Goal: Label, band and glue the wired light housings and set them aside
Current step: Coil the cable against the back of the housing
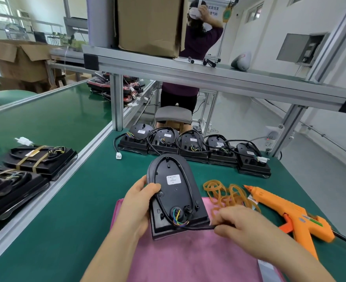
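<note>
Black cable (200,227) is what your right hand (243,226) pinches. The thumb and fingertips are closed together on it just off the lower right corner of the light housing (176,198). Your left hand (139,200) grips the housing by its left edge. The thumb is curled over onto the back face, and the other fingers are hidden beneath, so you cannot tell how they lie.

The housing is tilted with its back face up towards you, rounded end away and broad end low over the pink cloth (188,259). Whether it touches the cloth cannot be told. A white label (173,179) sits on the upper middle of the back. The cable loops round the back's outline. Coloured wires (177,218) come out of a round hole near the bottom and join the sheath that leads to your right fingers.

Just right of the housing a heap of tan rubber bands (227,194) lies on the green table mat (76,200). Beside them lies the orange glue gun (286,212), its nozzle towards the bands. Behind, a row of five unbanded housings (194,147) stands along the back edge, with a white connector (118,155) in front of its left end. On the conveyor to your left, banded housings (37,159) lie flat. Further off, a person (200,37) stands behind a stool (173,115).
</note>
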